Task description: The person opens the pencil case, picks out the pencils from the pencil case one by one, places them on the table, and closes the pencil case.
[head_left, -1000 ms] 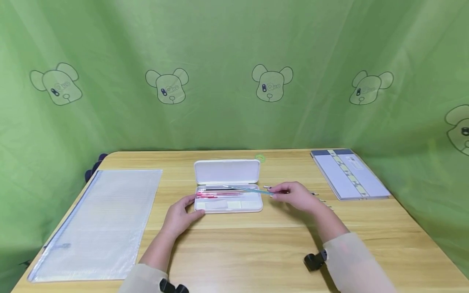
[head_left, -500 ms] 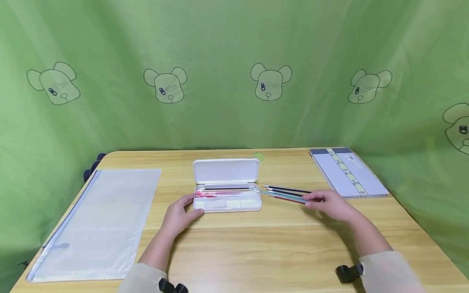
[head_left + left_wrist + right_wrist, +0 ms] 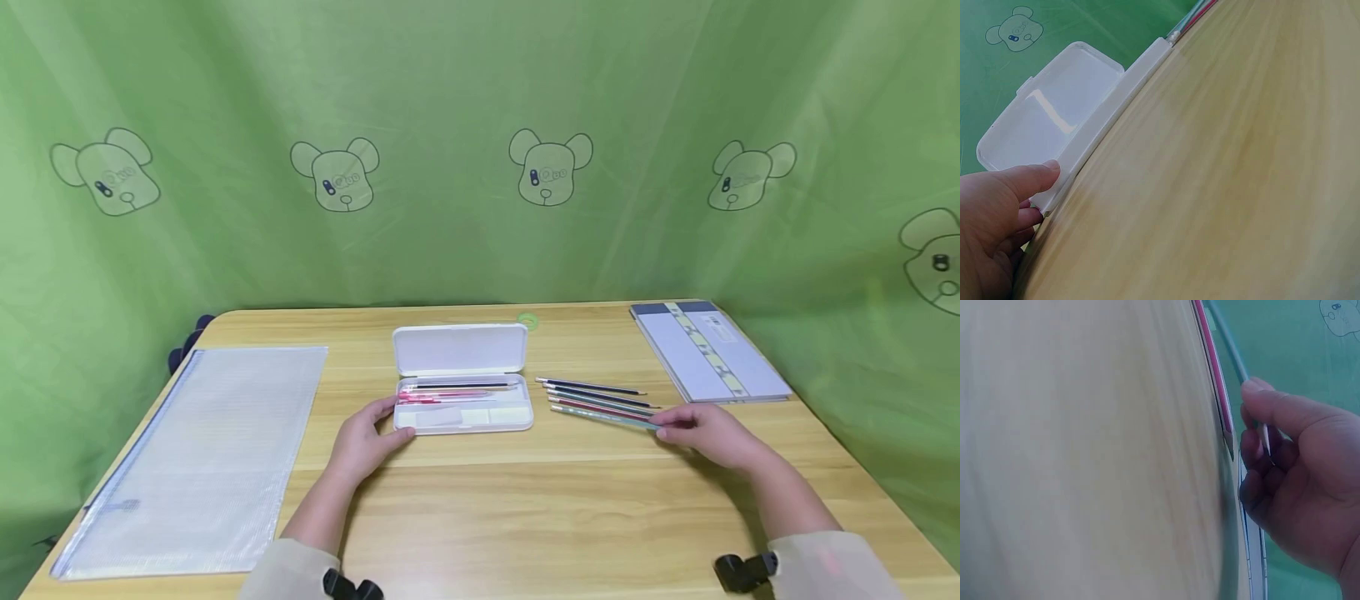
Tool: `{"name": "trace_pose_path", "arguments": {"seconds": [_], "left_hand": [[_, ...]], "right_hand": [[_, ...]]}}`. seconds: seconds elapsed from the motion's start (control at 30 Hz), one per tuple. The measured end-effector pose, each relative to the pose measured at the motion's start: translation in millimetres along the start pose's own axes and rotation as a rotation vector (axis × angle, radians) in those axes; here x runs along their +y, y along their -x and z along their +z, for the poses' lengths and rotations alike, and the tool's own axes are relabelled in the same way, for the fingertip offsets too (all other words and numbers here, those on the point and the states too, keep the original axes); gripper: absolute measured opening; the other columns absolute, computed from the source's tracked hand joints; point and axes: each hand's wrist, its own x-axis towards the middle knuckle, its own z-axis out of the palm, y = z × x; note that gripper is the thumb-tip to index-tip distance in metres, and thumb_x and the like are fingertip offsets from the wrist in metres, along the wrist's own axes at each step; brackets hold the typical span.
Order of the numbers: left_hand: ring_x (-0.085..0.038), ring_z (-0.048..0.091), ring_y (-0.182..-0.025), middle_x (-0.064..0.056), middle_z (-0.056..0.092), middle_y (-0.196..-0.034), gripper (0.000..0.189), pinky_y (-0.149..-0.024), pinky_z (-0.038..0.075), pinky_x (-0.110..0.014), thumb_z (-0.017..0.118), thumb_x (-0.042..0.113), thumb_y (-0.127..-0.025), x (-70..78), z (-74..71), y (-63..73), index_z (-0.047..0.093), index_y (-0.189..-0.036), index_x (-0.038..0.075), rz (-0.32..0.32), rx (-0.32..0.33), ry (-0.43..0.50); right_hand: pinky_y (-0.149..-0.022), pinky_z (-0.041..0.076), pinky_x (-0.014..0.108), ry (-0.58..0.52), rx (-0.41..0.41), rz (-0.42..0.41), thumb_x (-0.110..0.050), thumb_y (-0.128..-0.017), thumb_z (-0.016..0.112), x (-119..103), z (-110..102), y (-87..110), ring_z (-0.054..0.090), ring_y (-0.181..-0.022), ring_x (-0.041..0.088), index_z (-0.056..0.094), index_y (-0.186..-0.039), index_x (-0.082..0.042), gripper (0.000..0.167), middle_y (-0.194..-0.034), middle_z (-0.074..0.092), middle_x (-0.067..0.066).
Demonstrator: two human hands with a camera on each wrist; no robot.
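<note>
A white pencil case (image 3: 510, 417) lies with its lid raised, holding a dark pencil, pink pens and small pale blocks. Its left end is gripped by my left hand (image 3: 367, 442), the thumb on the front edge in the left wrist view. My right hand (image 3: 712, 433) pinches a light blue pencil (image 3: 1227, 337) near its sharpened tip, between thumb and fingers. That pencil is nearest to me beside a row of several pencils (image 3: 592, 388) on the table, right of the case. A red pencil (image 3: 1213, 369) lies close to it in the right wrist view.
A clear zip pouch (image 3: 202, 458) lies flat on the left of the wooden table (image 3: 525, 517). Notebooks (image 3: 705, 354) with a patterned band sit at the back right. Near the back edge is a small green ring (image 3: 528, 322). A green curtain (image 3: 450, 258) hangs behind.
My right hand has drawn the light blue pencil out of the case, rightward and toward me, to the near side of the pencil row. My left hand has kept its hold on the case.
</note>
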Motion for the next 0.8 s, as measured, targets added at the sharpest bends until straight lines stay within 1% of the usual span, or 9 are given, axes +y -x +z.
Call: {"name": "trace_pose_path", "arguments": {"seconds": [0.1, 0.23, 0.3, 0.47, 0.8], "left_hand": [[-0.036, 0.047, -0.136, -0.017, 0.060, -0.137, 0.063, -0.117, 0.034, -0.051, 0.077, 0.025, -0.084, -0.1, 0.1, -0.3, 0.053, -0.137, 0.001, 0.002, -0.001, 0.002], [-0.036, 0.047, -0.136, -0.017, 0.060, -0.137, 0.063, -0.117, 0.034, -0.051, 0.077, 0.025, -0.084, -0.3, 0.2, -0.6, 0.053, -0.137, 0.001, 0.004, 0.000, 0.003], [-0.036, 0.047, -0.136, -0.017, 0.060, -0.137, 0.063, -0.117, 0.034, -0.051, 0.076, 0.025, -0.084, -0.3, 0.2, -0.5, 0.053, -0.137, 0.001, 0.002, 0.000, 0.003], [-0.037, 0.047, -0.136, -0.017, 0.060, -0.137, 0.062, -0.117, 0.034, -0.052, 0.076, 0.025, -0.084, -0.1, 0.2, 0.0, 0.053, -0.137, 0.001, -0.003, -0.002, 0.006], [-0.037, 0.047, -0.136, -0.017, 0.059, -0.137, 0.063, -0.117, 0.034, -0.052, 0.076, 0.025, -0.084, 0.0, 0.1, 0.3, 0.053, -0.137, 0.001, -0.002, -0.001, 0.001]], "right_hand": [[-0.077, 0.051, 0.023, 0.004, 0.005, -0.006, -0.026, -0.090, 0.070, 1.2, 1.6, -0.6, 0.060, -0.094, 0.011, 0.072, -0.112, -0.007, 0.029, -0.114, 0.071, 0.016], [-0.073, 0.052, 0.020, -0.012, 0.004, 0.008, -0.026, -0.089, 0.071, 1.1, 3.7, -1.3, 0.059, -0.087, 0.005, 0.072, -0.110, -0.006, 0.029, -0.108, 0.071, 0.012], [-0.071, 0.052, 0.019, -0.018, 0.006, 0.021, -0.025, -0.089, 0.071, 0.6, 4.7, -1.6, 0.058, -0.085, 0.006, 0.072, -0.109, -0.005, 0.028, -0.105, 0.070, 0.011], [-0.071, 0.051, 0.020, 0.012, 0.021, 0.040, -0.023, -0.088, 0.072, 0.2, 6.8, -2.4, 0.059, -0.086, 0.010, 0.073, -0.106, -0.005, 0.026, -0.103, 0.071, 0.009], [-0.069, 0.051, 0.022, 0.046, 0.046, 0.037, -0.022, -0.087, 0.074, 2.3, 8.3, -3.1, 0.060, -0.084, 0.012, 0.074, -0.103, -0.004, 0.024, -0.094, 0.071, 0.006]]}}
